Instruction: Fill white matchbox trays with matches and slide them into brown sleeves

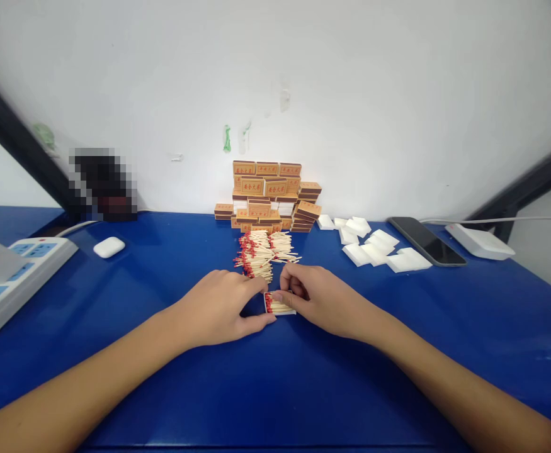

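My left hand (223,308) and my right hand (320,299) meet at the middle of the blue table (275,384). Between their fingertips sits a small white tray of red-tipped matches (279,304). Both hands pinch it, the left from the left side, the right from above and the right. Just beyond the hands lies a loose pile of matches (263,253). Behind that pile, against the white wall, stands a stack of brown matchboxes (270,196).
Several white empty inner trays (379,246) lie at the right, next to a dark phone (426,241) and a white adapter (480,242). At the left are a white earbud case (109,246) and a power strip (5,277).
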{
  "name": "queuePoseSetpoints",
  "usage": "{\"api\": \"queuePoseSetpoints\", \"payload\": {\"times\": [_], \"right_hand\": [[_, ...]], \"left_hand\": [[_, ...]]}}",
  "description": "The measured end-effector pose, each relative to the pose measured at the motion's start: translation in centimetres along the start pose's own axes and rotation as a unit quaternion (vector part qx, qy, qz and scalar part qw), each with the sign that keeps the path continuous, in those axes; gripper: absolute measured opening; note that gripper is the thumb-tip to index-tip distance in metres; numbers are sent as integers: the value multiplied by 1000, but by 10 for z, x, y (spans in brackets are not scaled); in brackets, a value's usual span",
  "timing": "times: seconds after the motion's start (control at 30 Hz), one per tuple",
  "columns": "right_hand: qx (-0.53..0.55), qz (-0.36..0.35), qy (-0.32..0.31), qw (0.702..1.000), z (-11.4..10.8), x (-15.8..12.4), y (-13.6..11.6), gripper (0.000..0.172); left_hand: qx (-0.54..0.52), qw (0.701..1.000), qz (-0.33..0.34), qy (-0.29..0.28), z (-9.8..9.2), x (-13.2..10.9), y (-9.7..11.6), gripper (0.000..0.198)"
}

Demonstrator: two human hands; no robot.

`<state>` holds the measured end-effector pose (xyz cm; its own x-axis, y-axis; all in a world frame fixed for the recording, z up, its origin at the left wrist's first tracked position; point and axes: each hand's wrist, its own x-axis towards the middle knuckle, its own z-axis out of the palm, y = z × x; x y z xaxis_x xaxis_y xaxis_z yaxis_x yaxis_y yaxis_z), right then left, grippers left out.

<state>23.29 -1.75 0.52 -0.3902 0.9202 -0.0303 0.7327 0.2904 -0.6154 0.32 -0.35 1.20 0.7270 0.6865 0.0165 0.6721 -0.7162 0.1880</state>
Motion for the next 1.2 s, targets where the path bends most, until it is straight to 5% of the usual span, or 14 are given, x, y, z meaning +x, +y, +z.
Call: {"api": "queuePoseSetpoints", "payload": {"times": [0.4, 0.53, 0.63, 0.73, 0.9, 1.03, 1.2], "right_hand": [[11, -8, 1, 1000, 0, 2, 3, 16], [-1, -26, 14, 1000, -17, 2, 4, 20], [-87, -16, 99, 991, -47, 0, 18, 27], [-263, 55, 195, 943, -77, -2, 45, 21], [-355, 127, 167, 911, -92, -3, 79, 22], [-311, 100, 166, 930, -82, 3, 74, 22], [-110, 19, 281, 953, -67, 24, 70, 47]], "left_hand": [[4, 1000, 0, -2, 0, 1, 0, 34], [0, 1000, -1, 1, 0, 0, 0, 35], [-6, 1000, -4, 3, 0, 0, 0, 35], [-13, 1000, 0, 6, 0, 1, -2, 35], [-11, 1000, 5, 15, -2, 0, -5, 37], [-23, 999, 9, 28, -5, -1, -5, 36], [-29, 998, 1, 49, -10, -1, -10, 38]]}}
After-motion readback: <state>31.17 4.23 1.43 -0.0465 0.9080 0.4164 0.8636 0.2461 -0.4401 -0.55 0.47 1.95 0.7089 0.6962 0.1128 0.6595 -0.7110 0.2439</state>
